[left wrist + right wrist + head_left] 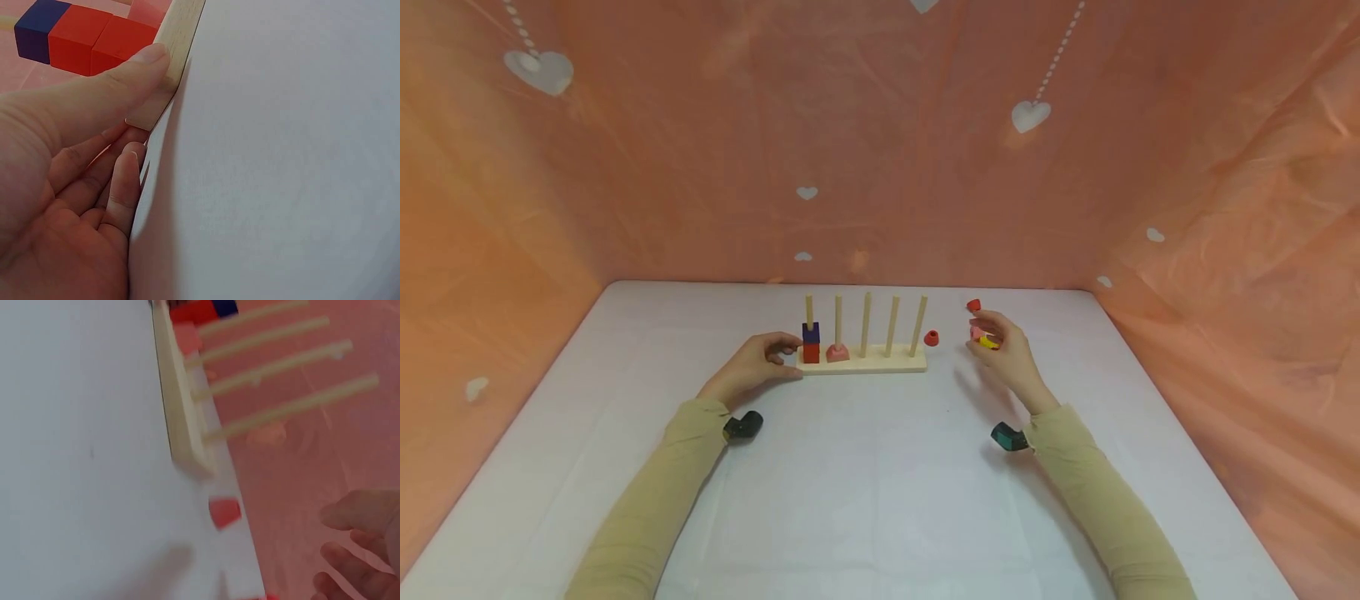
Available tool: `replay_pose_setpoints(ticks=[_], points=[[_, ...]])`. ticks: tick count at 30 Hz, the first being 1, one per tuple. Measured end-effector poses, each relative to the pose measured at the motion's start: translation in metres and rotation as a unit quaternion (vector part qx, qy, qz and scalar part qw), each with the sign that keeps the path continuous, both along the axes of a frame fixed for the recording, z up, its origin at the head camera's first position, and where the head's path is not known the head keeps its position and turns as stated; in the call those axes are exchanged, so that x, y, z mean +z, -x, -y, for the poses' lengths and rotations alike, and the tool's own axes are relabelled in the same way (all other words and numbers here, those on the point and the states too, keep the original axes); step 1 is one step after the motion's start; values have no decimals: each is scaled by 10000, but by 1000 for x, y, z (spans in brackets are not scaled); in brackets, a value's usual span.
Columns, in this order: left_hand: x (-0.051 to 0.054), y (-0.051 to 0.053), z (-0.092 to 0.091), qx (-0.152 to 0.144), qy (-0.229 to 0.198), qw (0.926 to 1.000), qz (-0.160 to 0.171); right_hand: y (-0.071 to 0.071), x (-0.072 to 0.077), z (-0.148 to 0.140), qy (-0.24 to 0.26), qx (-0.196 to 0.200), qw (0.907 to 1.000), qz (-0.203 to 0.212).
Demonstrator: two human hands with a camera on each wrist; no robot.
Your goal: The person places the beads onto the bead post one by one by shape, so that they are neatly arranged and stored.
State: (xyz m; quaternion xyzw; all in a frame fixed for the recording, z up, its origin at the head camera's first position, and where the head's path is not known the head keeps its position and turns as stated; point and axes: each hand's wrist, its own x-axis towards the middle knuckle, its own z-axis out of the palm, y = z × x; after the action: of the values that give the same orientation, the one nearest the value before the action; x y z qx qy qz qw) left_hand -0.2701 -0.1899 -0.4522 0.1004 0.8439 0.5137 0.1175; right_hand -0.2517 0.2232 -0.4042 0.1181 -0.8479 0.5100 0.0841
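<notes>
At the left end of the pegged wooden base [865,365], my left hand [748,367] grips it, thumb [147,56] on the near side and fingers round the end. Two red cubes [78,39] and a blue cube [811,333] are stacked on the leftmost peg; a pink piece [838,353] sits on the second. Three pegs are bare. My right hand [1011,354] hovers with parted fingers over a pink piece [976,332] and a yellow piece [988,342], partly hidden by it. The right wrist view shows nothing between the fingers of this hand [375,581].
A small red piece [932,337] lies just right of the base, also in the right wrist view [224,512]. Another red piece [973,305] lies farther back, beyond my right hand. Orange cloth [880,167] hangs behind and beside the white table [850,500].
</notes>
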Motion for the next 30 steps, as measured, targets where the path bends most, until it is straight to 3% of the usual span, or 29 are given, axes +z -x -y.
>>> replay_pose_setpoints(ticks=[5,12,19,30], points=[[-1,-1,0,21,-41,9999,101,19,-9,-18,-613,-275,9976,176],[0,-2,-2,37,-29,10000,74,37,-14,-31,-868,-181,9933,745],[3,-3,-3,57,-64,9999,117,49,-17,-33,-1401,-177,9844,1050],[3,-4,-1,115,-57,9999,108,59,-19,-26,-1279,159,9850,1149]])
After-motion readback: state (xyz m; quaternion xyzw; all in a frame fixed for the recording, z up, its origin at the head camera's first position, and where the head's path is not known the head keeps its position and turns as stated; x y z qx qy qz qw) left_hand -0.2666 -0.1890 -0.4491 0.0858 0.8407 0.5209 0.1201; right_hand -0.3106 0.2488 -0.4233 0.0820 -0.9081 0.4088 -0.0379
